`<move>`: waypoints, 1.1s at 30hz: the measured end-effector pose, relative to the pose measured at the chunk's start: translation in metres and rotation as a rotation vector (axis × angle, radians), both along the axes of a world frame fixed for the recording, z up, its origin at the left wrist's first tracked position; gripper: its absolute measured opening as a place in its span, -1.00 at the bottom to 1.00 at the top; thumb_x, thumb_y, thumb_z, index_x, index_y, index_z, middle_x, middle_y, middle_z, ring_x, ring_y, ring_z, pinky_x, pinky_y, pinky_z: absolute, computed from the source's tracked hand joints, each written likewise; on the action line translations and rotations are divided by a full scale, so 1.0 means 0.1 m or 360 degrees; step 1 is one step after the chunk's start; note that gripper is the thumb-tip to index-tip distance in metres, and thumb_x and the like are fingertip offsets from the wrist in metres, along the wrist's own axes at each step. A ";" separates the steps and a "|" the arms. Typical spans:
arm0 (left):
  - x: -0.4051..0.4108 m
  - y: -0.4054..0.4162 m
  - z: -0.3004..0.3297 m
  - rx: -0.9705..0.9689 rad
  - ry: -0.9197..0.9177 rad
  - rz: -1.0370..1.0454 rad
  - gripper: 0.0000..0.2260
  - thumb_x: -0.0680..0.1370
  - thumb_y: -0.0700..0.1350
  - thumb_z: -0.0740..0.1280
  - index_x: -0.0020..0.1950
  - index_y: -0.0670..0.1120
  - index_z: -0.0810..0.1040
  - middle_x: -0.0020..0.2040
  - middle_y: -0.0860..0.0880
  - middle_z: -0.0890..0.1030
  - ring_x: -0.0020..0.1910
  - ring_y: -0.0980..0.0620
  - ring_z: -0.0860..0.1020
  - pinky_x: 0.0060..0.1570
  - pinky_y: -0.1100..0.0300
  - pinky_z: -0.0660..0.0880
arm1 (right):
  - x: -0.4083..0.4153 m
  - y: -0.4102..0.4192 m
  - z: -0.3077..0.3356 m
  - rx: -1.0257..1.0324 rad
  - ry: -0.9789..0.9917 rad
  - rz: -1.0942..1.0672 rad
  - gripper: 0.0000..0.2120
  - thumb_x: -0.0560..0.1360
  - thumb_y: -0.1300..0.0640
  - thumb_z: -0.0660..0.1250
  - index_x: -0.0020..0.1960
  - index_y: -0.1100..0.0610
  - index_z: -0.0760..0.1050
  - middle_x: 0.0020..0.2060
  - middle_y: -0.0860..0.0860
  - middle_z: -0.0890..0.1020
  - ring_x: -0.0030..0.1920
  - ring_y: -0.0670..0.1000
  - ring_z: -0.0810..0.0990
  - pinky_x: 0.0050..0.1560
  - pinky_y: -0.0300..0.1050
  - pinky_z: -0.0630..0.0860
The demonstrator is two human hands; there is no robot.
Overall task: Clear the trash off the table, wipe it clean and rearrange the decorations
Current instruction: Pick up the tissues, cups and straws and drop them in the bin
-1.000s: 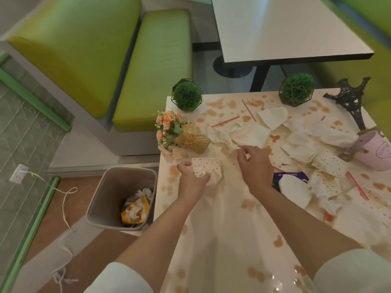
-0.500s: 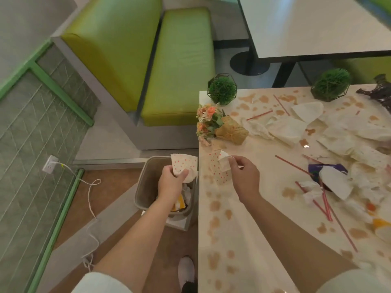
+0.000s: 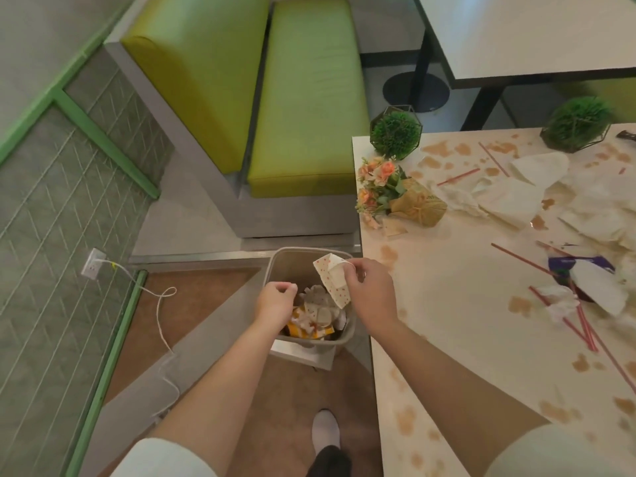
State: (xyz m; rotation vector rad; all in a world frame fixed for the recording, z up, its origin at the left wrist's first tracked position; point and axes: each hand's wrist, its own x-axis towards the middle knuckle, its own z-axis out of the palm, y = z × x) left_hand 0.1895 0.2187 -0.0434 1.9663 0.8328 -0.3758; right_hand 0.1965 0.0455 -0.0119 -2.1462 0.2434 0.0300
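Head view shows the grey plastic waste bin [image 3: 275,270] on the floor just left of the stained cream table [image 3: 464,339], crumpled wrappers inside; the left hand [image 3: 275,304] hovers over it, fingers loosely curled, holding nothing; the right hand [image 3: 370,292] pinches a crushed white red-dotted paper cup [image 3: 332,278] above the bin's right rim; farther right, red straws [image 3: 581,321] and white napkins [image 3: 516,197] litter the tabletop.

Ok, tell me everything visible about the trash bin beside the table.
The trash bin is a small grey open-topped container, plastic by the look, with rounded corners. It stands upright on the floor against the stained table's left edge. Inside lie crumpled paper, a spotted cup and something yellow-orange. Both hands hover above it: the left hand holds nothing, the right hand pinches a spotted paper cup over the opening.
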 end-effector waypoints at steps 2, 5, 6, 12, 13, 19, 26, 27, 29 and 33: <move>0.03 0.02 0.03 -0.0006 -0.0041 -0.0036 -0.83 0.62 0.00 0.24 0.11 -0.04 0.54 0.08 -0.06 0.62 0.04 -0.06 0.59 0.08 0.03 0.54 | 0.01 0.11 -0.02 -0.0107 -0.0039 0.0038 -0.82 0.61 0.08 0.23 0.11 0.05 0.59 -0.07 -0.07 0.55 -0.07 -0.12 0.49 -0.16 -0.35 0.33; 0.07 0.04 0.08 -0.0011 -0.0068 -0.0107 -0.86 0.63 0.00 0.23 0.07 -0.02 0.52 0.03 -0.02 0.62 0.01 -0.04 0.58 0.02 0.09 0.52 | 0.00 0.25 -0.12 -0.0192 0.0105 0.0175 -0.75 0.58 0.12 0.29 0.23 0.07 0.57 0.07 -0.05 0.54 0.05 -0.07 0.54 0.04 -0.26 0.45; 0.09 0.03 0.10 -0.0010 -0.0077 -0.0140 -0.86 0.63 0.00 0.23 0.07 -0.01 0.52 0.02 0.00 0.61 0.00 -0.02 0.58 -0.03 0.11 0.51 | -0.02 0.27 -0.14 -0.0206 0.0178 0.0216 -0.73 0.56 0.13 0.31 0.25 0.07 0.56 0.11 -0.03 0.55 0.08 -0.06 0.55 0.08 -0.22 0.48; 0.16 -0.15 0.10 -0.0030 -0.0088 -0.0341 -0.86 0.60 0.07 0.24 0.03 0.05 0.53 -0.01 0.04 0.63 -0.03 0.00 0.59 0.04 0.02 0.57 | -0.11 0.07 -0.04 -0.0115 0.0205 0.0041 -0.85 0.56 0.10 0.31 0.06 0.07 0.62 -0.04 -0.03 0.62 -0.05 -0.07 0.56 -0.06 -0.23 0.41; 0.17 -0.23 0.12 -0.0040 -0.0096 -0.0378 -0.86 0.59 0.08 0.24 0.04 0.06 0.53 -0.01 0.04 0.63 -0.03 0.01 0.59 0.05 0.01 0.57 | -0.12 -0.01 0.00 -0.0086 0.0194 -0.0008 -0.86 0.56 0.09 0.30 0.04 0.07 0.62 -0.07 -0.04 0.63 -0.06 -0.08 0.55 -0.07 -0.23 0.41; 0.25 -0.80 0.28 -0.0084 -0.0130 -0.0638 -0.88 0.61 0.06 0.24 0.00 0.06 0.53 -0.08 0.06 0.62 -0.10 0.03 0.59 0.01 0.05 0.56 | -0.23 -0.55 0.12 -0.0009 0.0136 -0.0313 -0.86 0.55 0.10 0.31 -0.05 0.10 0.64 -0.17 -0.04 0.63 -0.15 -0.05 0.56 -0.16 -0.23 0.37; 0.28 -1.62 0.44 -0.0142 -0.0205 -0.1005 -0.87 0.61 0.06 0.22 -0.06 0.07 0.51 -0.02 0.01 0.63 -0.04 -0.03 0.58 -0.11 0.12 0.48 | -0.38 -1.39 0.18 -0.0114 0.0128 -0.0553 -0.83 0.59 0.13 0.27 -0.03 0.12 0.64 -0.11 -0.06 0.62 -0.13 -0.10 0.51 -0.27 -0.43 0.28; 0.29 -1.71 0.44 -0.0163 -0.0210 -0.1032 -0.86 0.61 0.06 0.22 -0.02 0.05 0.52 -0.01 0.00 0.63 -0.04 -0.03 0.58 -0.13 0.13 0.47 | -0.38 -1.49 0.19 -0.0135 0.0130 -0.0566 -0.82 0.59 0.14 0.27 0.00 0.13 0.65 -0.08 -0.04 0.64 -0.13 -0.10 0.51 -0.25 -0.39 0.30; 0.30 -1.93 0.45 -0.0184 -0.0222 -0.1089 -0.84 0.62 0.06 0.22 0.03 0.02 0.53 0.01 0.01 0.62 -0.03 -0.02 0.58 -0.15 0.13 0.46 | -0.40 -1.75 0.20 -0.0178 0.0130 -0.0585 -0.80 0.58 0.17 0.27 0.05 0.15 0.66 -0.03 -0.01 0.67 -0.13 -0.12 0.51 -0.16 -0.33 0.32; 0.24 -2.28 0.45 -0.0241 -0.0226 -0.1104 -0.84 0.62 0.04 0.23 0.07 0.00 0.53 0.02 0.02 0.61 0.00 0.00 0.57 -0.07 0.15 0.45 | -0.44 -2.21 0.18 -0.0308 0.0150 -0.0580 -0.77 0.55 0.24 0.26 0.11 0.13 0.65 0.07 0.03 0.63 -0.07 -0.10 0.50 -0.03 -0.32 0.33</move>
